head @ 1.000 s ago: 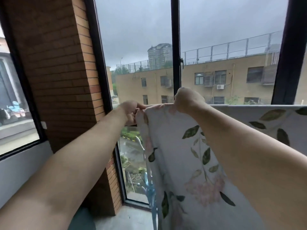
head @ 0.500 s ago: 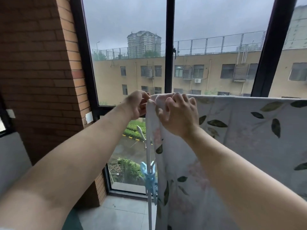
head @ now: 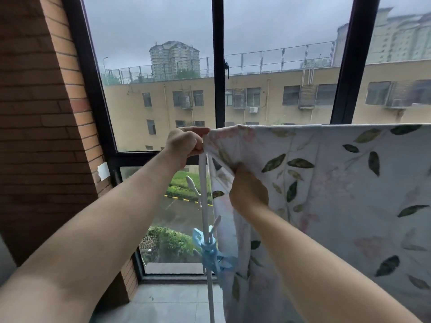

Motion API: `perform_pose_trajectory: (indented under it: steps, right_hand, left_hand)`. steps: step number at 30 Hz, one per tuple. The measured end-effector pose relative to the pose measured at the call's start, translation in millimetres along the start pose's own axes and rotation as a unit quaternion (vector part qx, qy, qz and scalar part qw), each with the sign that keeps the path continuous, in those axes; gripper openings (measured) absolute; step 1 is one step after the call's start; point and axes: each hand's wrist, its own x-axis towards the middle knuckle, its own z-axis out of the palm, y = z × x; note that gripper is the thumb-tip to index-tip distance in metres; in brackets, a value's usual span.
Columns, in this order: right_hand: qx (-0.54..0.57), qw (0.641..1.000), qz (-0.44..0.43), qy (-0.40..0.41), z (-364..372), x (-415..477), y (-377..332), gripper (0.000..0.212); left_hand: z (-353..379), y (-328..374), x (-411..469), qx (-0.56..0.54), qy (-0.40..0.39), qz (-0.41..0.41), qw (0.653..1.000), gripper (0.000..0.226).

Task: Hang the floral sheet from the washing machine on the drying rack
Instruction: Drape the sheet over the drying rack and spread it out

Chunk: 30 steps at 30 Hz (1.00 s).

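We see the sheet (head: 338, 194) draped rightward from our left hand (head: 186, 143), whose fingers (head: 198, 145) pinch its top corner; the rack pole (head: 205, 206) drops just below them, our right hand (head: 247, 194) lower right

A brick wall (head: 42, 127) fills the left side, with a small white patch (head: 103, 171) stuck near its window-side edge. Beside it stands a dark-framed window (head: 218, 66). Through the glass, a long tan building (head: 268, 101) with a fenced roof sits under a grey sky, a tower (head: 175, 59) behind it. Below lie green hedges (head: 177, 243) and a wet road (head: 182, 215). The floor (head: 163, 304) is grey tile.
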Motion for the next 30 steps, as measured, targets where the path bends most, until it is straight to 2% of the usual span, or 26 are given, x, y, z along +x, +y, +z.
perform_pose_trajectory:
  steps: [3, 9, 13, 18, 21, 25, 28, 30]
  right_hand:
    - [-0.048, 0.998, 0.036, 0.032, 6, -4, 2, 0.038]
    - [-0.156, 0.975, 0.151, 0.055, 32, -34, -1, 0.033]
    - [-0.168, 0.96, 0.214, 0.065, 54, -58, -26, 0.029]
    - [-0.167, 0.944, 0.274, 0.073, 63, -79, -55, 0.028]
    - [-0.148, 0.938, 0.304, 0.069, 61, -90, -64, 0.04]
    - [-0.148, 0.933, 0.321, 0.066, 61, -98, -79, 0.038]
    - [-0.147, 0.929, 0.331, 0.075, 64, -101, -84, 0.027]
    - [-0.145, 0.927, 0.339, 0.074, 69, -103, -84, 0.02]
  left_hand:
    - [-3, -6, 9, 0.039, -0.035, 0.058, 0.997, 0.046]
    - [-24, -25, 26, -0.037, -0.115, 0.088, 0.989, 0.037]
    - [-41, -34, 36, -0.114, -0.215, 0.0, 0.97, 0.042]
    - [-66, -48, 42, -0.169, -0.299, -0.088, 0.935, 0.041]
    - [-74, -69, 53, -0.145, -0.292, -0.092, 0.941, 0.045]
    - [-73, -95, 64, -0.027, -0.307, -0.075, 0.948, 0.036]
    - [-64, -108, 67, 0.007, -0.347, -0.07, 0.935, 0.033]
    - [-59, -111, 73, -0.005, -0.4, -0.097, 0.911, 0.034]
